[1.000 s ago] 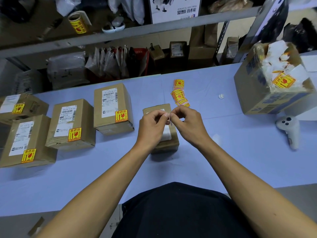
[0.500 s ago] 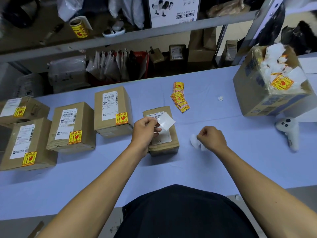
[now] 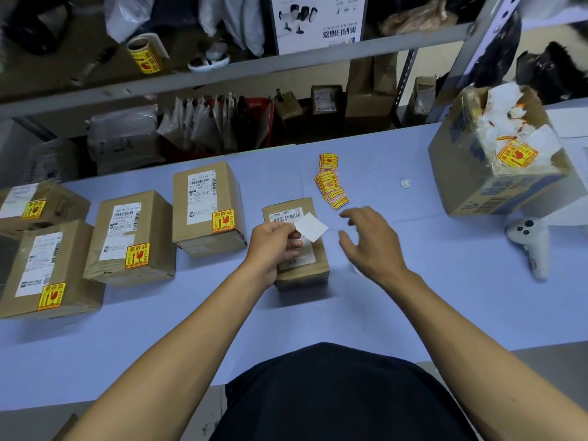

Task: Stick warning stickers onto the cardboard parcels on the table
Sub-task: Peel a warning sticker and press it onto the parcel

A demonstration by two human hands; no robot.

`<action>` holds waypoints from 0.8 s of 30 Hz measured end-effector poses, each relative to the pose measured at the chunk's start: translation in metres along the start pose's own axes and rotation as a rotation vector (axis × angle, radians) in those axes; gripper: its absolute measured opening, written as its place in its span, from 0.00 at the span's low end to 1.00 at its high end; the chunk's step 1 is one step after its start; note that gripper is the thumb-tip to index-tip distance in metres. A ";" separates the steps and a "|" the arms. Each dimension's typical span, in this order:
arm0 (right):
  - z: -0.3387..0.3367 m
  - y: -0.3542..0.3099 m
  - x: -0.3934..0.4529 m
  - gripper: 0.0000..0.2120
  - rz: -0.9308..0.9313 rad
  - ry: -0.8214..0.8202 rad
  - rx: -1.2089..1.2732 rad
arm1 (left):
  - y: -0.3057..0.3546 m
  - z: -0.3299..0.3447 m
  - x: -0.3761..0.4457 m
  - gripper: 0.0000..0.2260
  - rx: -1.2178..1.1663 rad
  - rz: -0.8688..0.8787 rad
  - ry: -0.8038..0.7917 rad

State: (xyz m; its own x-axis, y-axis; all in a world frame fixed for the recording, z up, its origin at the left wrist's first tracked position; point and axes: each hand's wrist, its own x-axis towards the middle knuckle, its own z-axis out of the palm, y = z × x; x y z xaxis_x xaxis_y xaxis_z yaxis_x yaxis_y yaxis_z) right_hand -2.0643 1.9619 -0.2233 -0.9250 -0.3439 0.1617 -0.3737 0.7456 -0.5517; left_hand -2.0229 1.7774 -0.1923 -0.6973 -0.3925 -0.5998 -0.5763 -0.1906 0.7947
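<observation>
**Sticker held above the unlabelled parcel**

The left hand (image 3: 273,246) pinches a warning sticker (image 3: 310,226) by one corner, its white side up, fingers curled round it. The sticker juts out past the fingertips over the small cardboard parcel (image 3: 297,243) lying just beneath the hand on the tabletop (image 3: 413,297). The right hand (image 3: 370,241) hovers beside that parcel, fingers spread and relaxed, holding nothing. Beyond its fingertips lies a loose pile of yellow stickers (image 3: 331,184). Left of the left hand stand four stickered parcels (image 3: 133,237).
</observation>
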 end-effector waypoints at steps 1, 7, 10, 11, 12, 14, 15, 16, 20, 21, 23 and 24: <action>-0.001 -0.011 0.003 0.15 -0.135 0.024 0.015 | 0.000 0.001 0.001 0.08 -0.023 -0.022 0.001; 0.009 -0.031 0.013 0.08 -0.522 -0.007 -0.090 | 0.002 0.001 -0.002 0.04 -0.262 -0.165 -0.054; 0.015 -0.031 0.012 0.03 -0.455 0.005 -0.050 | 0.003 -0.002 -0.005 0.04 -0.350 -0.205 -0.128; 0.015 -0.032 0.011 0.03 -0.374 0.002 0.019 | 0.003 -0.003 -0.005 0.04 -0.399 -0.222 -0.157; 0.014 -0.035 0.010 0.03 -0.253 0.008 0.124 | 0.004 -0.005 -0.006 0.05 -0.464 -0.242 -0.180; 0.009 -0.040 0.011 0.04 0.099 0.011 0.465 | 0.005 -0.008 -0.004 0.09 -0.583 -0.273 -0.174; 0.005 -0.042 0.014 0.05 0.310 -0.017 0.699 | 0.005 -0.009 -0.002 0.10 -0.598 -0.275 -0.148; 0.001 -0.043 0.017 0.06 0.512 -0.067 0.937 | 0.003 -0.010 0.000 0.09 -0.563 -0.269 -0.121; -0.006 -0.036 0.019 0.05 0.945 -0.232 1.421 | -0.007 -0.006 -0.001 0.05 -0.319 -0.266 -0.145; -0.004 -0.035 0.018 0.05 0.972 -0.237 1.445 | -0.008 -0.004 -0.002 0.05 -0.308 -0.260 -0.168; 0.000 -0.034 0.016 0.04 0.999 -0.240 1.472 | -0.008 -0.001 -0.005 0.03 -0.316 -0.235 -0.188; 0.001 -0.034 0.016 0.04 1.006 -0.241 1.482 | -0.008 0.000 -0.005 0.01 -0.324 -0.220 -0.187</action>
State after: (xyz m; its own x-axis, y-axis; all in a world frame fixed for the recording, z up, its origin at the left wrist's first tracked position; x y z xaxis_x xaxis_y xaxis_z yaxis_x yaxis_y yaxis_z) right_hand -2.0659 1.9300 -0.2029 -0.6549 -0.2971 -0.6948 0.7534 -0.3286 -0.5696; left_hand -2.0148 1.7808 -0.1957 -0.6549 -0.1471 -0.7412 -0.5772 -0.5358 0.6163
